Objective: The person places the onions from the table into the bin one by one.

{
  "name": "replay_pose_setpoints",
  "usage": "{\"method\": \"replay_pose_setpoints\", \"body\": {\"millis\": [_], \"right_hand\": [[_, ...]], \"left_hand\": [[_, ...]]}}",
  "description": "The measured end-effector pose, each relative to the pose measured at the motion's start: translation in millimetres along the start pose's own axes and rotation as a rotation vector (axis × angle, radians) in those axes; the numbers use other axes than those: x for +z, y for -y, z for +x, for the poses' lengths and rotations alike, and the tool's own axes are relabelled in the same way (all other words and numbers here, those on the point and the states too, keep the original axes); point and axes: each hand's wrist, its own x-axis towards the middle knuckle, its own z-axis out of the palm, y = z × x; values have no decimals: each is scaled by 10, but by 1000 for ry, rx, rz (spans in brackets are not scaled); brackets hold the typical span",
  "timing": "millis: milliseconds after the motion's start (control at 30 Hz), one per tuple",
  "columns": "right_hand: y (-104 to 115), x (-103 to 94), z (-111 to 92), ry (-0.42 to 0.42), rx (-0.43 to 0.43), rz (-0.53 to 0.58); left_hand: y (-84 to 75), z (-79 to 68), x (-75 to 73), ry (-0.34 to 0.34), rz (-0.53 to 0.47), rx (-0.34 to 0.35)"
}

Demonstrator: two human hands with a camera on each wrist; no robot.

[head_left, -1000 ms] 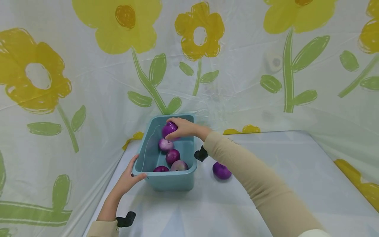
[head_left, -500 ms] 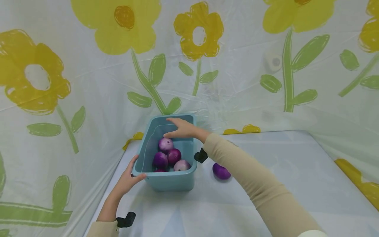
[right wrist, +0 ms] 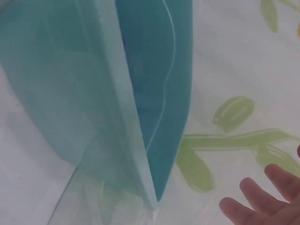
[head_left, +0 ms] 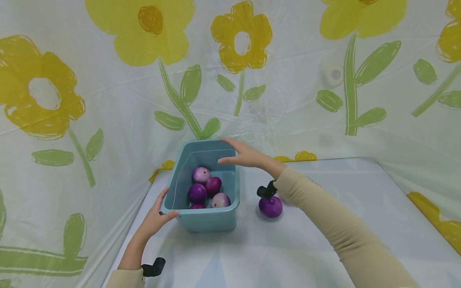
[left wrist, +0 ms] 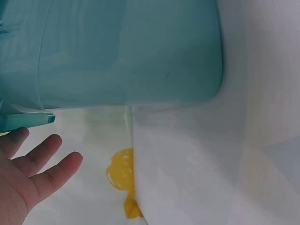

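Several purple onions [head_left: 197,193] lie in a blue-green plastic bin [head_left: 207,221], some pale, some dark. Around the bin's near left corner my left hand [head_left: 155,218] rests with spread fingers. Its fingers [left wrist: 54,176] look nearly straight beside the rim in the left wrist view. My right hand [head_left: 243,154] is over the bin's right rim, thumb and fingers apart, holding nothing. A dark purple onion [head_left: 271,207] sits on the table right of the bin, below the right wrist's black camera mount. A pale onion is partly hidden behind the right sleeve.
The bin stands on a white table [head_left: 248,256] near its far left edge. A curtain [head_left: 288,100] printed with yellow flowers hangs behind and along the left side. Black camera mounts [head_left: 153,267] stick out from the wrists.
My right hand let go of a dark onion, which dropped among the others in the bin. The hand then moved right, out over the rim. My left hand stayed at the corner.
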Motion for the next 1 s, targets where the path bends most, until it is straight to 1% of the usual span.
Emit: {"method": "replay_pose_setpoints", "body": {"millis": [67,200,333,467,600,800,900,1000], "right_hand": [[-41,-25,-112,-27,-21,4],[-151,-26,-370,-88,-48,47],[-306,39,-639,-126,-49,111],[-497,122,-865,-159,-46,125],[-728,200,-1010,-193,-19,108],[-1043,319,-1168,-238,20,77],[-1168,393,-1238,-248,59,83],[-1275,478,-1303,-239,112,105]], "left_hand": [[4,1,2,0,-5,1],[10,0,0,-1,-8,-1],[11,-1,-7,-1,0,-1],[17,13,-13,1,-6,1],[18,15,-20,-1,-2,3],[38,18,-18,6,-14,-6],[53,18,-20,9,-13,1],[60,22,-18,9,-4,9]]}}
